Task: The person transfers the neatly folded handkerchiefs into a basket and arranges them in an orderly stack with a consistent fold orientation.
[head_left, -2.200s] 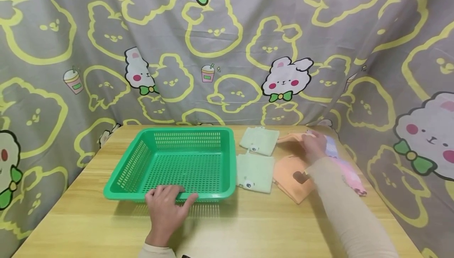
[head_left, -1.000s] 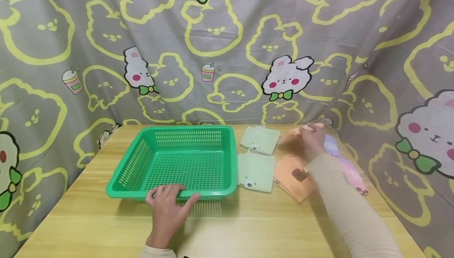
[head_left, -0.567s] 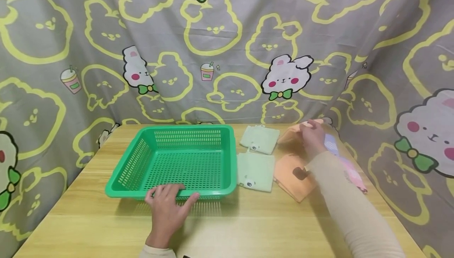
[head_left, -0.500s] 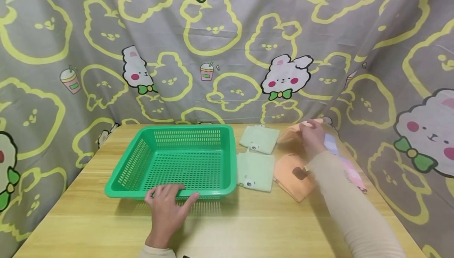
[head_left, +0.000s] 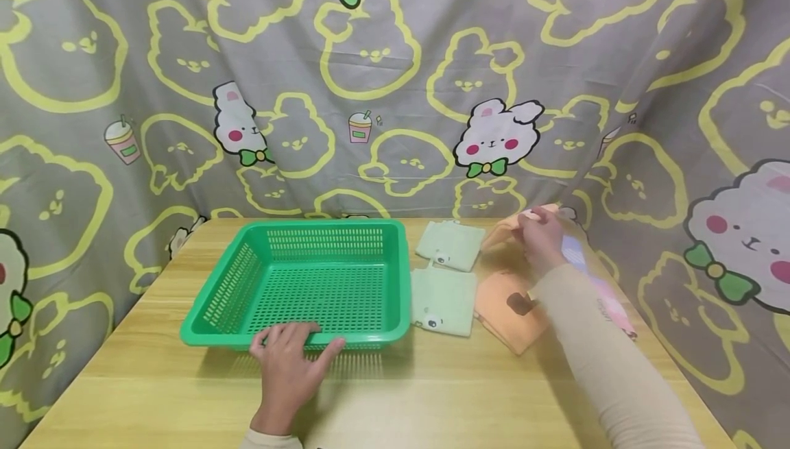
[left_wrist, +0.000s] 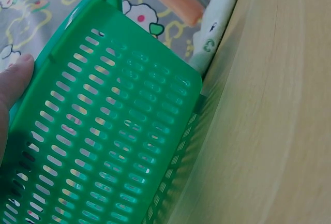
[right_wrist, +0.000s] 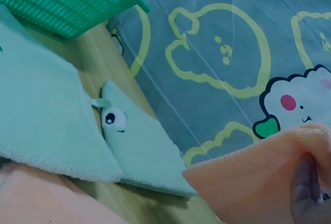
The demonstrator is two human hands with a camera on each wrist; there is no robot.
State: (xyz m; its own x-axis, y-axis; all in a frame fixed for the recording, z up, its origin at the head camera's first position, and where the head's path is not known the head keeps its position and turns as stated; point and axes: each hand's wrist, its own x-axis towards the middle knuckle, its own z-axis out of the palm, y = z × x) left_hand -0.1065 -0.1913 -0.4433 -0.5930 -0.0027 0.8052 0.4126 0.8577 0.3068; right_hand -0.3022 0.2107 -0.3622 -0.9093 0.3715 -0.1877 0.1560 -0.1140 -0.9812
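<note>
My left hand (head_left: 286, 370) grips the front rim of a green plastic basket (head_left: 333, 338), with the fingers over the edge and the thumb on the near side. At the back right, my right hand (head_left: 542, 240) pinches a folded orange towel (head_left: 503, 229). In the right wrist view, this towel (left_wrist: 178, 1) seen from the left wrist is held up, and the thumb presses into its fold (right_wrist: 258, 182). A second orange towel (head_left: 503, 308) with a brown patch lies nearer, partly behind the right sleeve.
Two pale green towels with animal faces, one behind (head_left: 452, 243) and one in front (head_left: 444, 301), lie right of the basket. Blue-and-pink cloth (head_left: 574, 253) lies by the table's right edge, partly behind the right arm. A patterned curtain (head_left: 395, 79) surrounds the wooden table (head_left: 395, 408).
My right hand has raised the back orange towel upward from the tabletop, uncovering more of the bluish cloth beside it. The left hand stays on the basket rim.
</note>
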